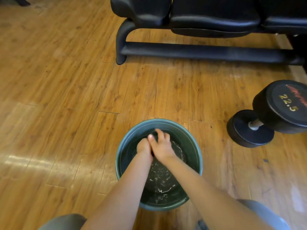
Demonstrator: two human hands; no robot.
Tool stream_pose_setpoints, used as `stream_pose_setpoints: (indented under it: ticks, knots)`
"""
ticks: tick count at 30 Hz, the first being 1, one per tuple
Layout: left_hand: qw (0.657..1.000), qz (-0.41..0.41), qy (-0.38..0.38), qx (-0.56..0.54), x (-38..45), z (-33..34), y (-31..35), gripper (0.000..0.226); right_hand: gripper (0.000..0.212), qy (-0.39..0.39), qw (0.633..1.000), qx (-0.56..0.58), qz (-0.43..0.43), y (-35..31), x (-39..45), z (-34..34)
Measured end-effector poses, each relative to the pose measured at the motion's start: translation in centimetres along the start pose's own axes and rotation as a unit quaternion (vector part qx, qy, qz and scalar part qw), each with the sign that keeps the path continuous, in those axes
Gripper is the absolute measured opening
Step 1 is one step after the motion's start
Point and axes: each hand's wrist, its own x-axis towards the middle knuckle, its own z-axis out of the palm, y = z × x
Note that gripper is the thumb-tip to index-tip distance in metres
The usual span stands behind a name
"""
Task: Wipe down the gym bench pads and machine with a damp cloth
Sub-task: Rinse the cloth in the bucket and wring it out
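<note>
Both hands (153,147) in water-filled bucket (126,146), cloth hidden

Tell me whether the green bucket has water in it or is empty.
It holds water. The bucket stands upright on the floor; rippled, glinting water shows inside, and the left hand and right hand reach down into it.

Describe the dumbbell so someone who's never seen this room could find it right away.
Start at the black bench at the top, then look down and right across the wood floor. The dumbbell lies there, right of the green bucket. It alone is marked 22.5 in yellow.
</note>
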Motion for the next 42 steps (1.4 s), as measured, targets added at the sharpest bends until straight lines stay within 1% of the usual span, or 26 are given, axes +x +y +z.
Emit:
stream_pose_setpoints:
  ticks: [1, 2, 3, 4, 5, 6, 8, 9, 11, 14, 16, 18, 19, 20, 21, 23, 24, 26, 28, 30, 32, 34, 35, 37, 39, 42]
  knots:
    - [0.998, 0.019, 0.024, 0.061, -1.4, 0.5, 0.4, 0.040, 0.046, 0.027, 0.997, -0.048, -0.062, 0.1, -0.7, 0.0]
    - [0.954, 0.080, 0.036, 0.287, -2.3, 0.7, -0.2, 0.039, 0.041, 0.057, 0.992, -0.051, -0.104, 0.1, -1.2, -0.2]
    - [0.913, 0.134, 0.038, 0.384, -2.7, 0.9, -0.6, 0.035, 0.033, 0.090, 0.988, -0.024, -0.122, 0.1, -1.6, -0.4]
    - [0.953, 0.096, 0.027, 0.286, -2.6, 1.0, -0.6, 0.027, 0.025, 0.121, 0.985, 0.013, -0.120, 0.0, -2.1, -0.7]
    - [0.976, 0.091, 0.003, 0.199, -2.5, 0.7, -0.6, 0.017, 0.022, 0.141, 0.983, 0.044, -0.108, -0.2, -2.6, -1.0]
    - [0.977, 0.098, -0.009, 0.188, -3.3, 0.3, -0.6, 0.012, 0.024, 0.150, 0.982, 0.066, -0.090, -0.5, -3.1, -1.2]
    - [0.958, 0.152, -0.008, 0.245, -4.2, 0.1, -0.5, 0.026, 0.029, 0.149, 0.982, 0.108, -0.036, -1.5, -3.8, -1.6]
    - [0.944, 0.190, -0.006, 0.270, -4.2, -0.2, -0.6, 0.033, 0.031, 0.142, 0.981, 0.132, -0.003, -1.9, -4.1, -1.6]
    - [0.899, 0.270, -0.009, 0.345, -5.3, -0.5, -0.1, 0.037, 0.032, 0.102, 0.974, 0.186, 0.073, -2.5, -4.5, -1.8]
    - [0.816, 0.376, -0.027, 0.439, -6.8, -0.7, 0.6, 0.037, 0.027, 0.020, 0.939, 0.299, 0.172, -3.5, -5.3, -2.5]
    - [0.766, 0.432, -0.033, 0.475, -7.0, -1.2, 0.8, 0.036, 0.026, -0.018, 0.914, 0.355, 0.195, -3.9, -5.9, -2.6]
    - [0.734, 0.451, -0.036, 0.506, -7.0, -1.7, 0.8, 0.033, 0.027, -0.015, 0.910, 0.369, 0.188, -3.9, -6.0, -2.4]
    - [0.742, 0.439, -0.038, 0.506, -7.0, -2.0, 0.8, 0.025, 0.028, -0.004, 0.913, 0.364, 0.184, -3.8, -5.9, -2.4]
    - [0.769, 0.408, -0.045, 0.489, -7.1, -2.0, 0.9, 0.013, 0.028, 0.006, 0.915, 0.362, 0.180, -3.7, -5.7, -2.5]
    - [0.805, 0.366, -0.051, 0.464, -7.2, -2.0, 1.0, 0.007, 0.029, 0.011, 0.914, 0.367, 0.174, -3.5, -5.5, -2.7]
    - [0.861, 0.293, -0.053, 0.413, -7.5, -1.8, 1.0, 0.023, 0.031, -0.007, 0.910, 0.392, 0.138, -3.3, -5.2, -3.1]
    - [0.876, 0.278, -0.049, 0.390, -7.6, -1.7, 0.8, 0.025, 0.030, -0.020, 0.924, 0.369, 0.099, -3.3, -5.3, -3.1]
    - [0.885, 0.278, -0.030, 0.372, -7.6, -1.6, 0.4, 0.029, 0.029, -0.001, 0.974, 0.228, -0.007, -3.3, -5.8, -2.8]
    - [0.884, 0.272, -0.008, 0.381, -7.2, -1.5, 0.0, 0.038, 0.029, 0.060, 0.989, 0.111, -0.083, -3.1, -5.9, -2.3]
    - [0.890, 0.257, 0.001, 0.376, -6.9, -1.7, -0.2, 0.044, 0.033, 0.091, 0.991, 0.042, -0.085, -3.0, -5.7, -2.2]
    - [0.896, 0.259, -0.003, 0.361, -6.7, -1.9, -0.3, 0.044, 0.037, 0.094, 0.993, -0.010, -0.068, -2.9, -5.5, -2.2]
    - [0.893, 0.282, -0.009, 0.351, -6.4, -2.1, -0.2, 0.042, 0.040, 0.078, 0.995, -0.032, -0.049, -3.0, -5.3, -2.2]
    - [0.888, 0.298, -0.011, 0.350, -6.4, -2.2, -0.1, 0.043, 0.039, 0.065, 0.997, -0.014, -0.033, -3.2, -5.4, -2.3]
    - [0.871, 0.341, -0.021, 0.353, -6.3, -2.3, 0.1, 0.045, 0.038, 0.032, 0.997, 0.072, 0.022, -3.7, -5.4, -2.6]
    - [0.839, 0.392, -0.029, 0.375, -6.5, -2.4, 0.3, 0.049, 0.036, 0.006, 0.985, 0.156, 0.075, -4.2, -5.6, -2.8]
    - [0.770, 0.468, -0.036, 0.431, -6.5, -2.7, 0.6, 0.052, 0.032, -0.023, 0.963, 0.227, 0.142, -4.5, -6.2, -2.7]
